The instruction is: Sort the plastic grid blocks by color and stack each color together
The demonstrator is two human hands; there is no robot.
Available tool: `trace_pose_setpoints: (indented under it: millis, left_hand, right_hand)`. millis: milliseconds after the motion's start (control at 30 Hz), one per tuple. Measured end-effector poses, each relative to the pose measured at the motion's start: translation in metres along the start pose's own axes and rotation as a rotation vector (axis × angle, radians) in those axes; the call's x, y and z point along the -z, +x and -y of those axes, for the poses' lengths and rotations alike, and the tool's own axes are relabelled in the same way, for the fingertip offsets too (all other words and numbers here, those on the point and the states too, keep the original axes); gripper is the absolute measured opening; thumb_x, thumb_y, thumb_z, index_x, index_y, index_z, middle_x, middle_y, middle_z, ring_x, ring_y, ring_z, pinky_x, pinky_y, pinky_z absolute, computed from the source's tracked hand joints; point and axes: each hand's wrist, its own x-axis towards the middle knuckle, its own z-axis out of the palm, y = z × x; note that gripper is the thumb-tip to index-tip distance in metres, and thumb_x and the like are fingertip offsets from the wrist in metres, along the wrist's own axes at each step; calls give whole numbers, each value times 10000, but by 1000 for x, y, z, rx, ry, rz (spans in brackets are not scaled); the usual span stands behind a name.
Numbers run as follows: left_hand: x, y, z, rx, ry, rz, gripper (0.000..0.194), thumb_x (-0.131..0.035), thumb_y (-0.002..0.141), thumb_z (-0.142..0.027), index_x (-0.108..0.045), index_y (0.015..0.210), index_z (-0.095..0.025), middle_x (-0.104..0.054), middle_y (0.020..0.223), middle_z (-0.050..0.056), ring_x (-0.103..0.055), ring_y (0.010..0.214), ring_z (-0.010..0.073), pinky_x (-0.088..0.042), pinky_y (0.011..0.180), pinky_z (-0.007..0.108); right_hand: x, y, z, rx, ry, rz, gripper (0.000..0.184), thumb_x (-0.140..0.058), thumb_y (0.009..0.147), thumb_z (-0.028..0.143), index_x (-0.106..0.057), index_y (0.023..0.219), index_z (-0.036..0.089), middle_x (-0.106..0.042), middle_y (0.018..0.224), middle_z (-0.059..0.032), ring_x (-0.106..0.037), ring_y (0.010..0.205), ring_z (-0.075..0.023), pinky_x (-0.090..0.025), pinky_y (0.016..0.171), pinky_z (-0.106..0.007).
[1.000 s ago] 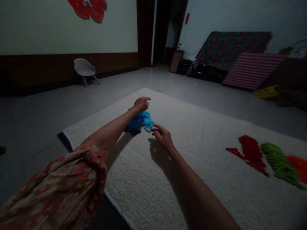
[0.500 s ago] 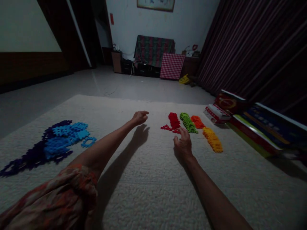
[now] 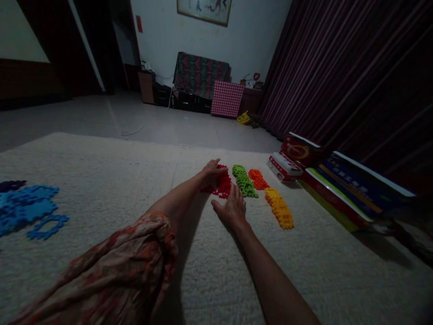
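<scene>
A pile of red interlocking plastic pieces (image 3: 223, 181) lies on the pale mat, partly covered by my hands. My left hand (image 3: 211, 172) reaches over its left side, fingers apart. At its near right edge is my right hand (image 3: 233, 206), the thumb spread away from the fingers. Whether either hand presses on the red pieces cannot be made out. Just right of them runs a row of green pieces (image 3: 244, 180). Beyond it come orange pieces (image 3: 258, 179) and a row of yellow pieces (image 3: 279, 207).
Blue pieces (image 3: 29, 205) and some dark purple pieces (image 3: 11, 185) lie on the mat (image 3: 111, 180) at far left. On the right stand a white and red box (image 3: 284, 167), a dark red box (image 3: 299, 148) and a large blue box (image 3: 358, 183) near the curtain (image 3: 324, 67).
My left hand has moved right, onto the red pieces. The right hand has opened at their near edge. The view has turned right, so the blue pieces sit farther left.
</scene>
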Motion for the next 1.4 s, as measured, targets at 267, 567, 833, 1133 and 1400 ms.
trace_pose_setpoints:
  millis: [267,567,833,1133,1400]
  left_hand:
    - [-11,-18,21,-174,-298,156,482,-569,846,-338,-667,1272,-135,-719,1223,108,-678,1077,218,-521,961,301]
    - [16,-101,38,-190,-284,-111,359,-519,883,-260,-725,1169,-193,-706,1255,78,-623,1195,210,-447,1105,340]
    - [22,-155,63,-36,-431,-340,349,-528,908,-246,-683,1214,-184,-693,1244,94,-614,1183,205,-464,1087,341]
    - [71,-216,101,203,-556,-507,304,-589,881,-269,-694,1159,-209,-716,1217,69,-658,1125,195,-506,1043,332]
    - [178,-274,182,324,-505,-697,333,-586,865,-285,-698,1147,-146,-747,1147,87,-701,1019,169,-549,943,279]
  right_hand:
    - [-13,11,17,10,77,-77,1088,-738,670,514,-215,1552,150,-493,1425,-236,-446,1325,-415,-345,1073,-596]
    - [-36,-1,42,108,261,-181,888,-688,714,350,-310,1502,191,-489,1403,-209,-529,1237,-387,-467,988,-579]
    - [-66,-28,82,227,433,-260,750,-584,756,292,-352,1461,184,-530,1326,-198,-563,1182,-322,-485,997,-512]
    - [-93,-89,163,289,554,-165,837,-566,693,263,-305,1479,141,-482,1400,-244,-507,1283,-377,-454,1035,-576]
    - [-134,-146,306,157,893,-15,741,-462,719,178,-354,1452,172,-446,1463,-210,-450,1378,-324,-421,1094,-556]
